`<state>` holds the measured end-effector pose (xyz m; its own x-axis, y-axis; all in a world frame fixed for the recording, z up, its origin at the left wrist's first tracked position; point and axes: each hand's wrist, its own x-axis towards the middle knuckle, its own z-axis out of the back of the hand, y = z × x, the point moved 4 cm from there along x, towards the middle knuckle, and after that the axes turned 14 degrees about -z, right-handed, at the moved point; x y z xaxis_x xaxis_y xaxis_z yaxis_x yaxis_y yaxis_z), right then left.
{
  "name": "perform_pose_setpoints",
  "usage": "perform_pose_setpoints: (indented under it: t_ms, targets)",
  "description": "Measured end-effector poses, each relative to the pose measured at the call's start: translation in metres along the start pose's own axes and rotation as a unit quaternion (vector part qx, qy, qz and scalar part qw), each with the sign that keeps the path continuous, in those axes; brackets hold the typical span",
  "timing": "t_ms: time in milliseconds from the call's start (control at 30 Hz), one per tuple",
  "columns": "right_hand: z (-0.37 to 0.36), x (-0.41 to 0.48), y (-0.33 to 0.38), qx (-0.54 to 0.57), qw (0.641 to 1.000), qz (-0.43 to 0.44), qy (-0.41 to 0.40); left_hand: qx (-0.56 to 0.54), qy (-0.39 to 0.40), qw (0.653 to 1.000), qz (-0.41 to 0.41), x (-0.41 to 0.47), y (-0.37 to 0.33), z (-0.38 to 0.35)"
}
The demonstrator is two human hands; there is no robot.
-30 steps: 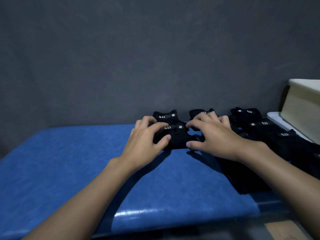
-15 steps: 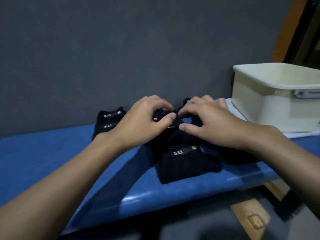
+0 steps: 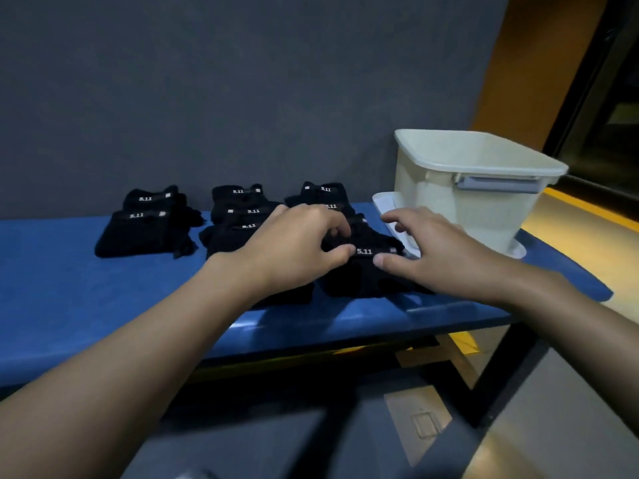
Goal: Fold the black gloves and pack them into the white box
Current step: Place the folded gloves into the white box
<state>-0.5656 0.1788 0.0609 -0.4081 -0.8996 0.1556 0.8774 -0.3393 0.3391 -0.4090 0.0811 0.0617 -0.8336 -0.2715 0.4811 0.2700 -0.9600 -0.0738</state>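
Left hand (image 3: 294, 252) grips glove (image 3: 359, 276), right hand (image 3: 439, 252) touches it, near bench (image 3: 345, 323) edge

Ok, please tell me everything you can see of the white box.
The white box looks like cream plastic: walls tapering downward, a broad rim, a grey handle on its near side. It stands upright at the right end of the blue table, on a flat white tray. Its inside cannot be seen.
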Motion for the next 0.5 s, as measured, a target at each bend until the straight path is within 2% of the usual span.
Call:
perform_pose_setpoints:
  t_ms: [200,333,500]
  targets:
    - [-0.011,0.001,-0.019,0.092,0.991,-0.057,0.080,0.062,0.030,0.997,0.023,-0.009,-0.017,-0.012]
    - [-0.019,0.008,-0.027,0.162,0.980,-0.086,0.079,0.058,0.057,0.995,0.050,-0.011,-0.018,-0.021]
    - [-0.037,0.016,-0.046,0.214,0.966,-0.114,0.091,0.063,0.072,0.994,0.046,-0.010,-0.028,-0.029]
